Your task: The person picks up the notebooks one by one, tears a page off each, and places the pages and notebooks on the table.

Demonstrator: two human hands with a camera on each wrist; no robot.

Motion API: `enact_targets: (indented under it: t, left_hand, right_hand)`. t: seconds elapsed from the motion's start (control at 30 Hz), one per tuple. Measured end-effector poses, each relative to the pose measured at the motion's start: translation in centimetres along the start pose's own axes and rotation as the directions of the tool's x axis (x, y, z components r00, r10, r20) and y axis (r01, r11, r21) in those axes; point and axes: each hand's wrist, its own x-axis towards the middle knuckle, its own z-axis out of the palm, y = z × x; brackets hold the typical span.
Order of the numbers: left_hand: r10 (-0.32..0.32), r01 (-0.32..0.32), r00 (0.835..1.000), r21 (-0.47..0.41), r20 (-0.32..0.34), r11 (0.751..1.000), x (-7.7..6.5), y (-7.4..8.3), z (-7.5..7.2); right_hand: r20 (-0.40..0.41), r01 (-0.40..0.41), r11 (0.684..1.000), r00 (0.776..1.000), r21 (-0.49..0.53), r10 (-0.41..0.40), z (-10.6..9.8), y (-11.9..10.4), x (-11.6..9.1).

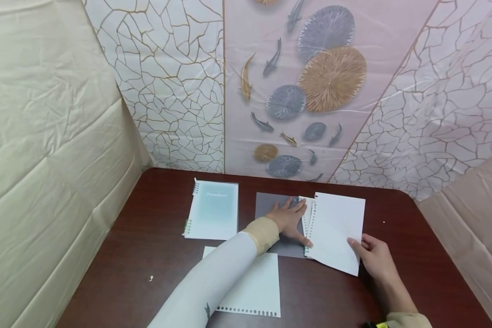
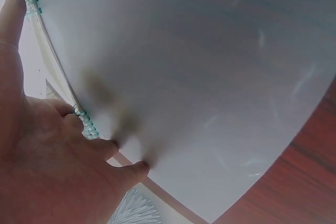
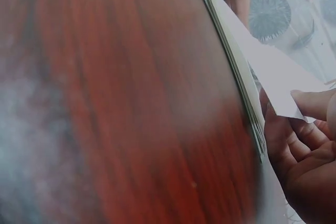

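A ring-bound notebook lies open, its translucent grey cover [image 1: 266, 202] folded out to the left. My left hand [image 1: 286, 222] rests on this cover with fingers spread, its thumb by the teal binding rings [image 2: 90, 125]. A white lined page [image 1: 337, 228] has its punched edge beside the rings; toward the top that edge stands off to the right of them. Between thumb and fingers, my right hand [image 1: 378, 258] pinches the page's right edge. In the right wrist view the page's corner [image 3: 286, 98] is lifted off the page stack [image 3: 231, 56] below.
To the left lies a closed notebook [image 1: 214, 214] with a pale blue "freedom" cover. A loose punched sheet [image 1: 258, 287] lies nearer, partly under the left forearm. A small white scrap [image 1: 151, 278] sits on the dark red table [image 1: 119, 273]. Patterned cloth [image 1: 180, 91] hangs behind.
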Motion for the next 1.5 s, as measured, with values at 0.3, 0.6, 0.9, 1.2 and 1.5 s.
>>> enact_targets:
  t: [0.3, 0.6, 0.9, 1.2, 1.5]
  left_hand:
    - [-0.001, 0.001, 1.000, -0.014, -0.008, 1.000, -0.7, 0.4, -0.6]
    - [-0.011, 0.011, 1.000, -0.007, -0.007, 1.000, -0.6, 0.1, -0.5]
    - [-0.016, 0.016, 1.000, -0.013, 0.011, 1.000, 0.0, -0.1, -0.1]
    - [-0.001, 0.002, 1.000, -0.031, 0.017, 1.000, 0.2, -0.3, -0.1]
    - [-0.003, 0.004, 1.000, -0.039, 0.014, 0.999, 0.0, -0.2, -0.3]
  right_hand:
    - [0.011, -0.043, 0.999, 0.999, 0.001, 0.043, -0.1, 0.1, -0.3]
    - [0.038, -0.071, 0.996, 0.997, 0.059, 0.069, 0.0, 0.4, -0.6]
    - [0.029, -0.087, 0.995, 0.996, 0.044, 0.086, 0.0, 0.1, -0.9]
    - [0.043, -0.107, 0.994, 0.993, -0.008, 0.107, -0.2, 0.3, -1.4]
    - [0.058, -0.093, 0.995, 0.994, 0.039, 0.090, -0.3, 0.5, -1.7]
